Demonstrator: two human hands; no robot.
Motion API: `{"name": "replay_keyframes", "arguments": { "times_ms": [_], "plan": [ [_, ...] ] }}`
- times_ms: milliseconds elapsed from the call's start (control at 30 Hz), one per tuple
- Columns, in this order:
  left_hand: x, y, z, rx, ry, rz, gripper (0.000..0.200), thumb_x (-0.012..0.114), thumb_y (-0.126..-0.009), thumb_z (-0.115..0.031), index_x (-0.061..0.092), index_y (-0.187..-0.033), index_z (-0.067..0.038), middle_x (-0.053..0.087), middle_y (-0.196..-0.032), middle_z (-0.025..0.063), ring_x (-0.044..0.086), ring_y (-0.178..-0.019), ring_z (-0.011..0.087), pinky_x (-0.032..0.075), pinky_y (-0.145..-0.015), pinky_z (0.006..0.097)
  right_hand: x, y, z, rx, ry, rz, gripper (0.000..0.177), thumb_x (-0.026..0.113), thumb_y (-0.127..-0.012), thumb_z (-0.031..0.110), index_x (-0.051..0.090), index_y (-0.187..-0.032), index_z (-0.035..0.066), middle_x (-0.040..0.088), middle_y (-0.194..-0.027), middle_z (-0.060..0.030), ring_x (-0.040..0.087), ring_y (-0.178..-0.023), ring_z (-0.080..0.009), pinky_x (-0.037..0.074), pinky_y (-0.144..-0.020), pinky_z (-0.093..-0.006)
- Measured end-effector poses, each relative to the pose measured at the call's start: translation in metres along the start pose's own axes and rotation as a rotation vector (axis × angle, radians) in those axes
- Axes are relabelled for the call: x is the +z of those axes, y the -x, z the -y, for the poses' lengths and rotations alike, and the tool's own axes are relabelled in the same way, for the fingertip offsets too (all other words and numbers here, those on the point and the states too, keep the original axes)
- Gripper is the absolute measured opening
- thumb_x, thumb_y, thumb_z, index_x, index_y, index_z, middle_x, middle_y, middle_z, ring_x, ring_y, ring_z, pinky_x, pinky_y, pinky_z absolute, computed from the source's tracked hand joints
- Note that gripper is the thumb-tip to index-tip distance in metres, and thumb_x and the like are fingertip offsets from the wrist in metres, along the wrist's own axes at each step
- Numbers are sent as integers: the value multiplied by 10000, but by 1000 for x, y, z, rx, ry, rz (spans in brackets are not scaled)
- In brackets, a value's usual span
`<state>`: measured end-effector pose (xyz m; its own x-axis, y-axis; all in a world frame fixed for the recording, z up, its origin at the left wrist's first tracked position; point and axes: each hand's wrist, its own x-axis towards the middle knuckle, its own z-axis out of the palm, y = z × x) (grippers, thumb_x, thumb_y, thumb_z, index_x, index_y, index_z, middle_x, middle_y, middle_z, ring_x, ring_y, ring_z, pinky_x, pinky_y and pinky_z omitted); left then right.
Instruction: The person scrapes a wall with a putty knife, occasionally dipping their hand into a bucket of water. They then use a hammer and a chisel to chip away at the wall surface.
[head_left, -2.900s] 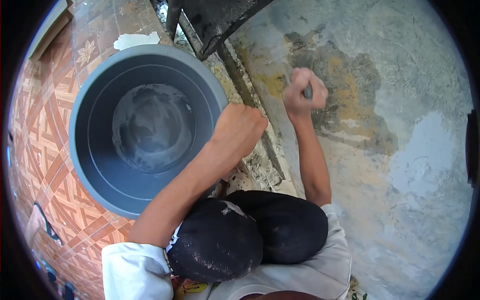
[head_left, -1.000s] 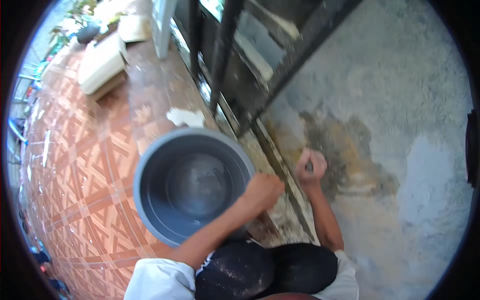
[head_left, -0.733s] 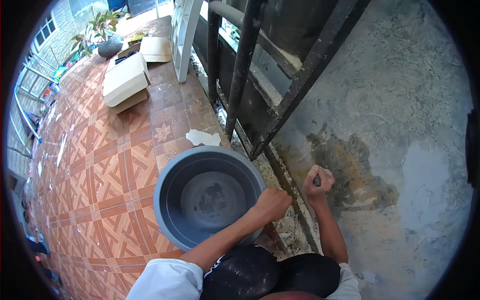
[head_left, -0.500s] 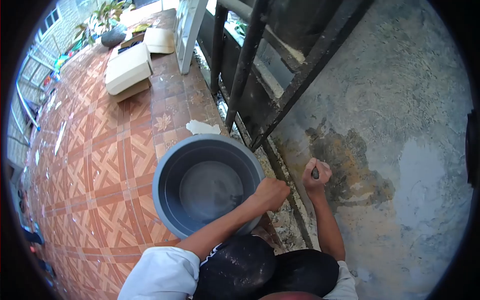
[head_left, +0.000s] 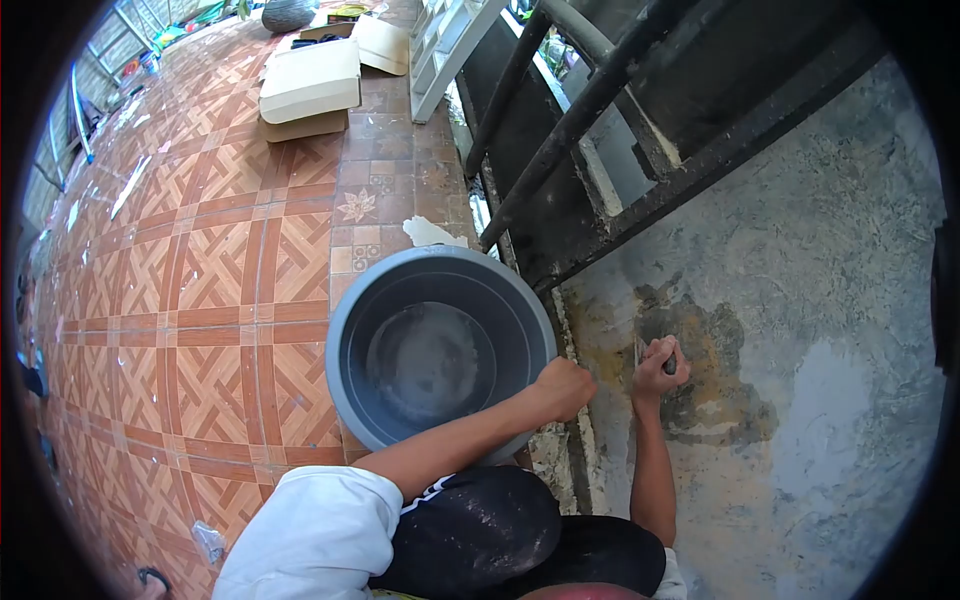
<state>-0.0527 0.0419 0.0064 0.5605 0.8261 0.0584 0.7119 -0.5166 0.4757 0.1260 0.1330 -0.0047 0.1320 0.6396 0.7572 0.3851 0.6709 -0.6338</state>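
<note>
A grey round basin (head_left: pixel 345 300) stands on the tiled floor, its inside wet-looking with a pale bottom. My left hand (head_left: pixel 565 388) is a closed fist beside the basin's right rim; what it holds, if anything, is hidden. Over the rough concrete at the right, my right hand (head_left: pixel 660 368) is wrapped round a small dark handle (head_left: pixel 669 366); the rest of that tool cannot be made out. Just past this hand lies a dark, brownish patch (head_left: pixel 715 340) on the concrete.
A black metal gate (head_left: pixel 600 235) slants across the upper right. Behind it stands a white slatted frame (head_left: pixel 440 60). An open cardboard box (head_left: pixel 310 85) lies on the tiles. A narrow groove (head_left: pixel 578 460) runs between tiles and concrete. A person's foot (head_left: pixel 152 582) shows at lower left.
The view has turned, so the basin, box and gate appear shifted to the right. My right hand has tilted with the dark handle in it. My left hand stays closed near the rim.
</note>
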Motion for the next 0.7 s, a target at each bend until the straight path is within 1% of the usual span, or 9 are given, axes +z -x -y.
{"name": "replay_keyframes", "arguments": {
  "times_ms": [33, 133, 233, 333, 433, 500, 533, 633, 700],
  "plan": [
    [0, 1, 0, 1, 3, -6, 97, 610, -685, -72, 679, -740, -32, 674, -754, 150, 675, -753, 324, 520, -634, 424, 1, -3, 6, 47, -84, 15, 329, 566, -919, 114, 530, -675, -103, 493, -548, -34, 444, -474, -74, 361, -416, -260],
    [1, 1, 1, 15, 10, -7, 93, 612, -689, -75, 680, -740, -37, 675, -764, 146, 677, -767, 317, 521, -640, 422, 3, -6, 0, 96, -113, -16, 342, 578, -924, 140, 576, -696, -115, 470, -539, -24, 449, -484, -77, 372, -426, -248],
    [3, 0, 0, 17, -4, -20, 89, 618, -689, -73, 682, -741, -41, 679, -788, 142, 679, -780, 307, 521, -649, 417, 10, -4, 5, 139, 33, -29, 279, 536, -957, 107, 488, -728, -45, 416, -594, -21, 349, -494, -86, 329, -445, -263],
    [4, 1, 0, 22, 21, -54, 97, 623, -686, -70, 686, -757, -48, 682, -810, 137, 679, -792, 297, 522, -655, 416, 19, -9, 15, 185, -23, -51, 300, 531, -962, 121, 454, -701, -5, 375, -574, 2, 339, -486, -82, 312, -441, -260],
    [-1, 3, 0, 25, 18, -33, 109, 627, -682, -66, 695, -767, -54, 682, -808, 132, 678, -795, 297, 521, -654, 415, 23, -15, 28, 265, -102, -62, 329, 521, -968, 131, 417, -673, 31, 348, -566, 17, 332, -484, -74, 292, -435, -253],
    [-1, 3, 0, 18, 31, -35, 110, 624, -686, -73, 699, -764, -50, 684, -811, 135, 677, -799, 301, 521, -650, 417, 13, -23, 14, 227, -158, 19, 261, 551, -952, 141, 505, -780, -50, 445, -610, -13, 400, -510, -78, 336, -438, -248],
    [0, 2, -1, 16, 31, -31, 111, 623, -688, -76, 701, -762, -49, 685, -812, 136, 677, -801, 303, 521, -648, 417, 10, -24, 13, 209, -189, 52, 262, 566, -944, 146, 549, -833, -90, 493, -633, -28, 433, -523, -80, 358, -440, -245],
    [9, 0, -1, -13, -7, -108, 143, 657, -662, -105, 721, -789, -95, 706, -858, 93, 687, -808, 257, 520, -679, 381, 15, -23, 18, 282, -170, 16, 265, 555, -953, 161, 523, -789, -44, 484, -640, -22, 403, -517, -78, 326, -436, -246],
    [7, -2, -2, -17, -2, -54, 138, 651, -668, -97, 719, -788, -95, 702, -857, 101, 686, -817, 261, 523, -691, 379, 16, -14, 4, 336, -161, 18, 282, 552, -949, 150, 520, -737, -35, 465, -584, -29, 387, -486, -83, 308, -430, -263]
  ]
}}
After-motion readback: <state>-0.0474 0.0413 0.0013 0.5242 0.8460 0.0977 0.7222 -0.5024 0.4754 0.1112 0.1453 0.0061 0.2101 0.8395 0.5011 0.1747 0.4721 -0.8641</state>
